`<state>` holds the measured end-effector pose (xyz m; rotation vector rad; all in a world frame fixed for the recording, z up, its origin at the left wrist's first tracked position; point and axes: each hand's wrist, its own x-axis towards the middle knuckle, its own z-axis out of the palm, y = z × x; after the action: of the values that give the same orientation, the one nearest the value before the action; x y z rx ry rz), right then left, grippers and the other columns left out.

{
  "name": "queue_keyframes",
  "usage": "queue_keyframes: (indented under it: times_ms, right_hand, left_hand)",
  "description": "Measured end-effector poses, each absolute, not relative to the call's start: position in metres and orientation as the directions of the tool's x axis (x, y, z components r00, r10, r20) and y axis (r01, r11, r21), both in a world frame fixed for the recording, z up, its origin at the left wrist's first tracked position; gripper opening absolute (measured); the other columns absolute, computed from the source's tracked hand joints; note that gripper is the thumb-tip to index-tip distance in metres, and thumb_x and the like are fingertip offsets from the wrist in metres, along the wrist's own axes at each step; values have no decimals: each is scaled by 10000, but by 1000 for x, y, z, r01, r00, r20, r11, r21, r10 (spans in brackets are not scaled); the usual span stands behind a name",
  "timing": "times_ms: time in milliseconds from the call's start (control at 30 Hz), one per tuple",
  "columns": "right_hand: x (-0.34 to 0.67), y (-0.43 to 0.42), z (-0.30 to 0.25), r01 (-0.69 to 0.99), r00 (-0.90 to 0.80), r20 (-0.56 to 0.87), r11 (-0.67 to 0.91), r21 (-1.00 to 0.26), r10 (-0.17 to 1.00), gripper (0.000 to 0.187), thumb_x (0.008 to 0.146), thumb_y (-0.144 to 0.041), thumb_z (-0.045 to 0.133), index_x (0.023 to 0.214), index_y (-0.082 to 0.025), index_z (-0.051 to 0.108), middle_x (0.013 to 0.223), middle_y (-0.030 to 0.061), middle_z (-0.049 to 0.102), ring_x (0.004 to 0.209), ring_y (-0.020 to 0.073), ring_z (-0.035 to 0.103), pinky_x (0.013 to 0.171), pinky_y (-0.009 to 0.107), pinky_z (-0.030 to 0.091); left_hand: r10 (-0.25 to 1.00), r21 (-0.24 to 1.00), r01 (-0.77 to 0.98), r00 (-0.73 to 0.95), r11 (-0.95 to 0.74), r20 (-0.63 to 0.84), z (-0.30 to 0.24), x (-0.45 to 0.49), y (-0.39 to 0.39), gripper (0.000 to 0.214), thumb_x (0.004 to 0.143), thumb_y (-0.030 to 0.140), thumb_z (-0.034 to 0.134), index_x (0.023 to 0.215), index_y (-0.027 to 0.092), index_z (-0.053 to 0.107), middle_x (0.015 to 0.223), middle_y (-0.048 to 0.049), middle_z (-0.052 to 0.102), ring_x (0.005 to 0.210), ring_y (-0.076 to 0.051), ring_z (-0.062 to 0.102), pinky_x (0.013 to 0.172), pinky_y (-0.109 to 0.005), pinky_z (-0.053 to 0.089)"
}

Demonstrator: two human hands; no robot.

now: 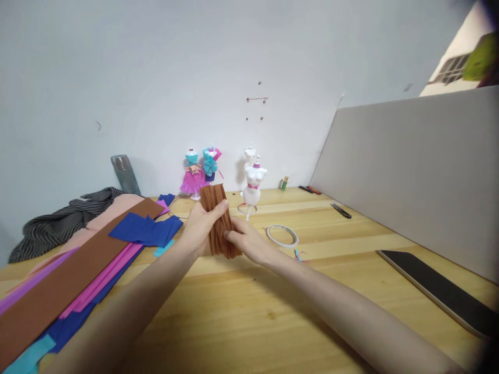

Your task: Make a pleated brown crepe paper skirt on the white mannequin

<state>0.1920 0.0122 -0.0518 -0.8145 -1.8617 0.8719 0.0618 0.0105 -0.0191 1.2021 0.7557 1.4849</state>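
Note:
Between my two hands is a piece of brown crepe paper (213, 200), gathered into upright pleats and held above the table. My left hand (198, 226) grips its left side, thumb lying across the front. On the lower right, my right hand (247, 239) pinches the folds with the thumb in front; the fingers behind are hidden. Just beyond the hands stands a small white dress form (255, 179) with pink bands at neck and waist. Another white form (249, 154) is partly hidden behind it. Two dressed forms, one with a pink skirt (194, 182) and one with a teal flower (210, 166), stand further left.
Coloured paper strips, including a long brown one (78, 280) and a blue piece (146, 228), cover the left side beside striped cloth (74, 215) and a bottle (125, 174). To the right lie a tape roll (281, 236), scissors (341, 210) and a dark flat device (436, 288).

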Motion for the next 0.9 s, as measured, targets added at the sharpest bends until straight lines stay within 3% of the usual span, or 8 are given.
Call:
queue_keyframes:
  times_ms: [133, 233, 500, 633, 733, 900]
  right_hand:
    - [191, 11, -50, 191, -401, 402, 504, -842, 823, 266, 767, -230, 525, 1019, -161, 576, 987, 59, 667, 934, 236, 598, 815, 355, 471]
    - [189, 8, -53, 290, -382, 393, 512, -809, 837, 419, 764, -286, 592, 1156, -150, 528, 1066, 98, 657, 958, 259, 607, 833, 381, 468]
    - [196, 12, -45, 431, -382, 325, 477, -766, 865, 333, 755, -155, 464, 1069, -153, 576, 1056, 88, 659, 973, 262, 597, 864, 398, 442]
    - [197, 11, -42, 498, -360, 301, 455, -738, 883, 324, 684, -125, 492, 991, -150, 593, 911, 60, 676, 818, 237, 607, 737, 350, 465]
    - [196, 13, -45, 455, -357, 314, 458, -764, 880, 300, 673, -146, 545, 968, -150, 603, 860, 52, 686, 773, 231, 610, 686, 329, 474]
    - [195, 18, -49, 286, -335, 371, 468, -836, 866, 334, 735, -242, 584, 1055, -147, 600, 1037, 88, 688, 955, 260, 626, 831, 375, 475]
  left_hand:
    - [964, 909, -352, 57, -225, 261, -20, 58, 14, 367, 663, 301, 769, 963, 124, 652, 922, -85, 705, 836, -204, 653, 819, -346, 499]
    - [965, 905, -355, 25, -235, 261, -21, 58, 16, 361, 667, 286, 763, 969, 127, 647, 927, -78, 706, 843, -196, 651, 826, -343, 497]
    - [963, 934, -324, 161, -154, 215, -9, 50, 14, 331, 602, 175, 776, 906, 102, 664, 888, -90, 715, 845, -214, 661, 865, -370, 478]
    - [980, 925, -366, 121, -106, 160, -9, 48, 18, 266, 596, 128, 732, 851, 98, 661, 849, -97, 722, 864, -247, 669, 900, -419, 473]
    - [986, 904, -412, 65, -114, 154, -10, 47, 22, 276, 590, 113, 710, 861, 107, 659, 846, -90, 723, 889, -262, 666, 916, -448, 469]
    - [984, 887, -442, 46, -134, 171, -12, 47, 23, 322, 567, 97, 718, 884, 113, 664, 844, -81, 724, 894, -262, 666, 914, -449, 478]
